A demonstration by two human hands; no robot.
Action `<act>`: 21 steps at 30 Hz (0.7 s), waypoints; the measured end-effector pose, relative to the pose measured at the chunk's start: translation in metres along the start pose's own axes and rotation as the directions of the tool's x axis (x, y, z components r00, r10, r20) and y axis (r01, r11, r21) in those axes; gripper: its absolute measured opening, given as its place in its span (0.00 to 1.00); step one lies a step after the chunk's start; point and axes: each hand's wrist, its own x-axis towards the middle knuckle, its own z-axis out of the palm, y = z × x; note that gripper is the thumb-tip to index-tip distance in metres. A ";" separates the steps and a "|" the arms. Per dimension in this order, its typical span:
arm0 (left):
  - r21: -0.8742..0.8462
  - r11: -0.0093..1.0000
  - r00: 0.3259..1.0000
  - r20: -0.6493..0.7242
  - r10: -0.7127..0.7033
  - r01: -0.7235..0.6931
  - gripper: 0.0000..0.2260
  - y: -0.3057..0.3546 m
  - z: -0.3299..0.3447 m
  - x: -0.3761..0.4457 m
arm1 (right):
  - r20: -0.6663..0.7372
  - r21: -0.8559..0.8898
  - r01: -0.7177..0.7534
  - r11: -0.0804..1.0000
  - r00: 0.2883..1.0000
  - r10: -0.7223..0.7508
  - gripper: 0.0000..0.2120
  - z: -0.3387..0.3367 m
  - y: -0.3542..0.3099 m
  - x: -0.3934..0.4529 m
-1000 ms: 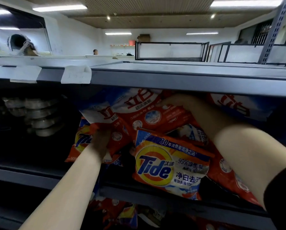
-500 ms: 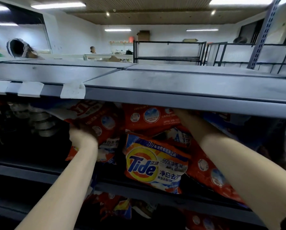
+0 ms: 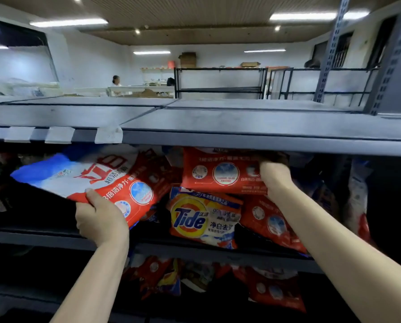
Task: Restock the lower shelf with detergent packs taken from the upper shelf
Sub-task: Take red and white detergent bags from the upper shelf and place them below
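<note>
While both arms reach into the upper shelf (image 3: pixel 218 247), left hand (image 3: pixel 100 220) grips a red-white-blue detergent pack (image 3: pixel 97 180) at centre left, right hand (image 3: pixel 273 177) holds a red pack (image 3: pixel 220 172), orange "Tide" pack (image 3: pixel 203 220) below centre, more packs on lower shelf (image 3: pixel 274 290).

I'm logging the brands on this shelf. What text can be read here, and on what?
"Tide": orange pack lying on the upper shelf, between the two hands.
"净白去渍": same pack, right of the logo, last character unclear.
"超洁": red and white pack held by the left hand.
Other print on the packs and the white shelf tags: too blurred to read.
</note>
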 end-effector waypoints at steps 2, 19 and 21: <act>0.024 0.999 0.999 0.025 0.041 -0.042 0.21 0.007 -0.013 -0.005 | -0.133 -0.003 0.023 1.000 0.991 -0.023 0.05 -0.015 0.005 -0.018; -0.121 0.991 0.953 0.291 0.090 -0.057 0.24 0.009 -0.091 -0.058 | -0.442 -0.081 0.092 0.992 0.889 -0.119 0.11 -0.108 0.051 -0.134; -0.142 0.987 0.917 0.379 0.123 -0.074 0.22 0.011 -0.091 -0.074 | -0.483 -0.092 0.093 0.991 0.866 -0.127 0.11 -0.120 0.056 -0.145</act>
